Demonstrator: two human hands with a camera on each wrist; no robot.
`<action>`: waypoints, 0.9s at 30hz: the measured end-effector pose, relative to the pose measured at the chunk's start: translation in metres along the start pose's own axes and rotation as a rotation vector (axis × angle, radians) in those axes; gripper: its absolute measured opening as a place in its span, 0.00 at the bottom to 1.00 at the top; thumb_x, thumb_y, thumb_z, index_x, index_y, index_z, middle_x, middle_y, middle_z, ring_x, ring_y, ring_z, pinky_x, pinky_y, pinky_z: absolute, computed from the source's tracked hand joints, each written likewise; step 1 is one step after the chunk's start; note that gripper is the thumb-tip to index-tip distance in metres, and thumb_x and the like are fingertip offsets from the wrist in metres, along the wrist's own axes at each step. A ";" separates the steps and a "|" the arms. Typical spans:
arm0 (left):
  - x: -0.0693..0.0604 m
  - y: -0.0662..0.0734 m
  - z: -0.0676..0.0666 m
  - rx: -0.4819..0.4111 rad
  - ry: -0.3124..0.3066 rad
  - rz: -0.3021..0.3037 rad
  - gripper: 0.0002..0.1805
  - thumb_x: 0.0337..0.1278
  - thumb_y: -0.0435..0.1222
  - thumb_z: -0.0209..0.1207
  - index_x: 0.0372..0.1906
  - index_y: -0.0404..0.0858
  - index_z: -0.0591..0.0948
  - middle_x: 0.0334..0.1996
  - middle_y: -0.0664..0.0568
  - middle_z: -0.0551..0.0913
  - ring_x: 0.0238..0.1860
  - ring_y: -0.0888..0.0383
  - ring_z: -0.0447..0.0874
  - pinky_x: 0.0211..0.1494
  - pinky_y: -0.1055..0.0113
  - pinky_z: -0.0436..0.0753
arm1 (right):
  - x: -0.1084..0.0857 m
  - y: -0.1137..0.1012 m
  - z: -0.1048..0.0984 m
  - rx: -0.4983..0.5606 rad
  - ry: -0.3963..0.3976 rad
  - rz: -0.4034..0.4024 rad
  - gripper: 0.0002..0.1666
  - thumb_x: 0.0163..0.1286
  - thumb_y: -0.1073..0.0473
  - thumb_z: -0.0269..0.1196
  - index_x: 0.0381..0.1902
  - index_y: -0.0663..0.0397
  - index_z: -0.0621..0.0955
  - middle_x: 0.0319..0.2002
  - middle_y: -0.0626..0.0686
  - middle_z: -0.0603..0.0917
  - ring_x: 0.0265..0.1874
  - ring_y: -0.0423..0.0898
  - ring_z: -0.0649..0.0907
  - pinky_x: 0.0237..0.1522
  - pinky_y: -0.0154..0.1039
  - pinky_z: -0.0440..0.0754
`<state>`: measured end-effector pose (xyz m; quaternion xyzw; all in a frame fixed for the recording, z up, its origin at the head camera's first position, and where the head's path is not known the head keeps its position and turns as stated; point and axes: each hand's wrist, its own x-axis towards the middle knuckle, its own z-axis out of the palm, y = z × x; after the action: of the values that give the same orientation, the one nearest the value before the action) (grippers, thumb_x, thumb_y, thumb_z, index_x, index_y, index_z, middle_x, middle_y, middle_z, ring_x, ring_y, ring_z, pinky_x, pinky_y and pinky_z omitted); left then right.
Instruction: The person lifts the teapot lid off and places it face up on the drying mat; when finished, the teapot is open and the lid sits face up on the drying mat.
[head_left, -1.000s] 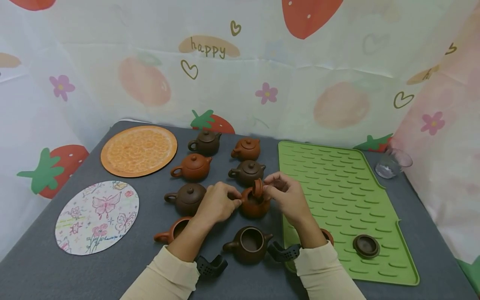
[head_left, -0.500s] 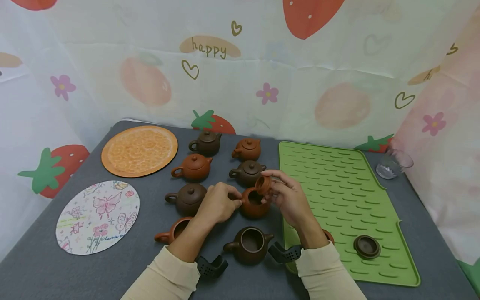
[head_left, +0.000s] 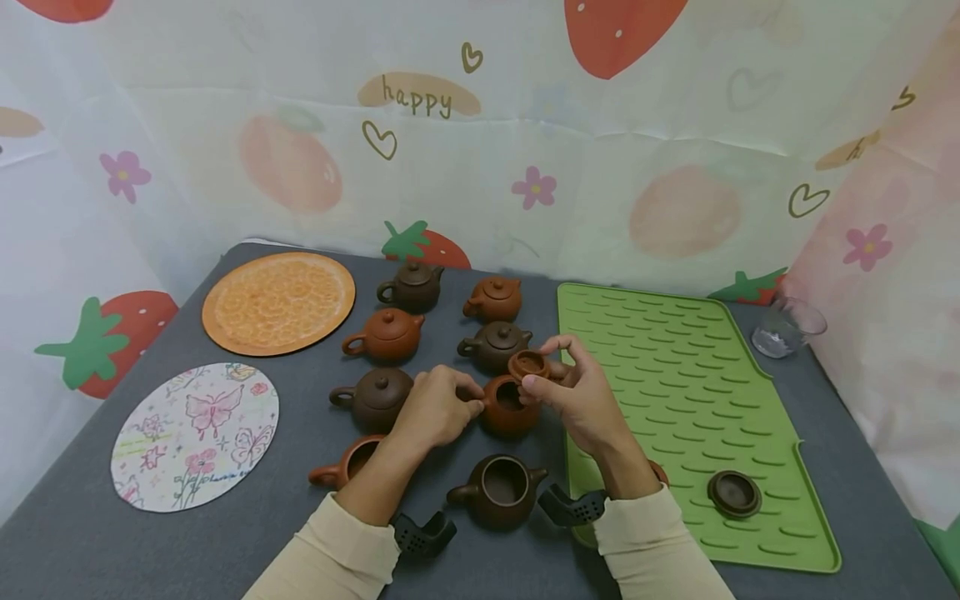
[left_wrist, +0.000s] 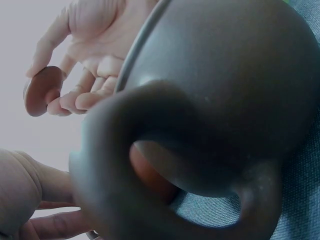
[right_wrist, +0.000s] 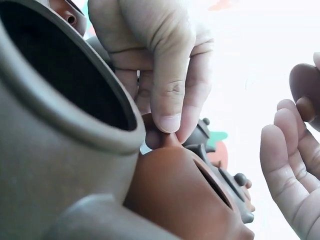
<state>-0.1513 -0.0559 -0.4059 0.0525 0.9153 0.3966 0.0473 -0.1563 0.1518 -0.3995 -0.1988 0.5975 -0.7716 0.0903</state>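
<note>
My left hand (head_left: 438, 406) pinches the handle of a lidless reddish-brown clay teapot (head_left: 508, 423) in the middle of the table. In the right wrist view, the thumb and a finger of that hand meet at the handle. Just above the pot's opening, my right hand (head_left: 588, 404) holds a small reddish lid (head_left: 529, 367) between thumb and fingers, its hollow underside facing up. The left wrist view shows the same lid (left_wrist: 40, 92) edge-on, its knob near the fingertips. Nearer to me stands a dark brown lidless teapot (head_left: 491, 510); another reddish lidless teapot (head_left: 330, 475) is partly behind my left forearm.
Several lidded teapots stand behind, among them a dark one (head_left: 495, 346) close to my right hand. On the right lies a green mat (head_left: 675, 392) bearing an upturned dark lid (head_left: 735, 493). A glass (head_left: 783, 327) stands far right; two round mats, one orange (head_left: 277, 302), lie left.
The lid in my right hand has turned from standing on edge to underside up, moving slightly right. My left hand stays at the teapot's handle.
</note>
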 end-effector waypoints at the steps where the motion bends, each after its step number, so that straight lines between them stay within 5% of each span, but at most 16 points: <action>1: 0.000 0.000 0.000 0.001 0.002 0.000 0.02 0.56 0.35 0.68 0.34 0.46 0.89 0.38 0.52 0.84 0.45 0.49 0.79 0.42 0.56 0.77 | 0.000 -0.001 0.001 -0.009 0.000 0.003 0.21 0.65 0.73 0.62 0.51 0.59 0.67 0.39 0.59 0.82 0.33 0.52 0.84 0.41 0.48 0.81; 13: 0.000 -0.001 0.000 -0.009 0.006 0.018 0.02 0.55 0.35 0.68 0.33 0.46 0.89 0.36 0.53 0.84 0.42 0.49 0.79 0.41 0.57 0.78 | -0.013 -0.016 -0.001 -0.207 0.073 0.011 0.28 0.65 0.68 0.65 0.61 0.66 0.69 0.47 0.63 0.80 0.48 0.65 0.79 0.47 0.53 0.78; 20: -0.002 -0.003 0.001 -0.013 0.006 0.029 0.02 0.55 0.35 0.68 0.33 0.45 0.89 0.33 0.55 0.83 0.39 0.51 0.79 0.40 0.58 0.78 | -0.023 -0.034 -0.010 -0.378 0.074 -0.060 0.24 0.65 0.69 0.64 0.59 0.63 0.73 0.45 0.59 0.79 0.46 0.50 0.80 0.44 0.43 0.79; 27: -0.001 -0.002 0.001 -0.017 0.007 0.031 0.02 0.56 0.35 0.68 0.33 0.45 0.89 0.33 0.55 0.83 0.39 0.51 0.79 0.39 0.58 0.77 | -0.030 -0.057 -0.018 -0.548 0.059 -0.109 0.23 0.65 0.69 0.65 0.58 0.60 0.75 0.46 0.59 0.81 0.45 0.50 0.79 0.43 0.40 0.78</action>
<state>-0.1507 -0.0569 -0.4076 0.0650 0.9110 0.4054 0.0383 -0.1308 0.1943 -0.3543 -0.2251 0.7745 -0.5906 -0.0260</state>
